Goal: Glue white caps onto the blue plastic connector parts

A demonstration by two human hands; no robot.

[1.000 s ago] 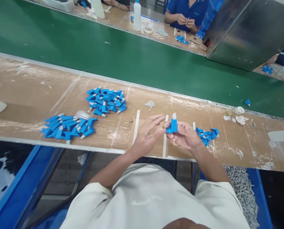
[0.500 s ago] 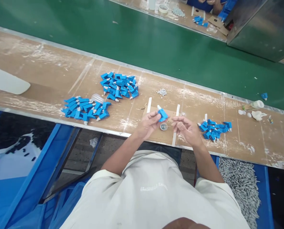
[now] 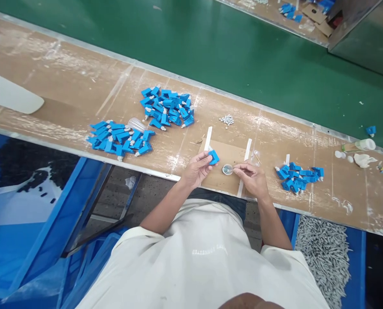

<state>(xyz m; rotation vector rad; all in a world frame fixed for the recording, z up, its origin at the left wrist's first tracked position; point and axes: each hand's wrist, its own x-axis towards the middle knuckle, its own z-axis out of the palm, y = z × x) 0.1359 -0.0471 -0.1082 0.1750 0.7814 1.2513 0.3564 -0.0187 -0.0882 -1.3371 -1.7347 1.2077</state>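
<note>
My left hand [image 3: 195, 171] pinches a small blue plastic part [image 3: 213, 157] with a white tip between thumb and fingers, above a cardboard sheet [image 3: 228, 148]. My right hand [image 3: 251, 178] is closed in a pinch on a thin stick, whose far end reaches over a small round dish [image 3: 227, 170] on the sheet. The dish holds something dark greenish. Left of my hands lie two heaps of similar parts, a nearer heap [image 3: 119, 138] and a farther heap [image 3: 168, 107]. A smaller heap of blue parts [image 3: 299, 176] is to the right of my right hand.
Small whitish pieces [image 3: 226, 119] lie behind the sheet. White tape strips [image 3: 208, 138] cross its sides. A clear cup [image 3: 136, 125] lies by the nearer heap. Farther right are a container [image 3: 358, 146] on its side and crumpled white material [image 3: 365, 160]. A bin of grey pieces [image 3: 323, 253] stands below.
My right hand has brought the thin stick from beside the blue part down to the dish. My left hand has turned the blue part and drawn it slightly left. The camera view has shifted.
</note>
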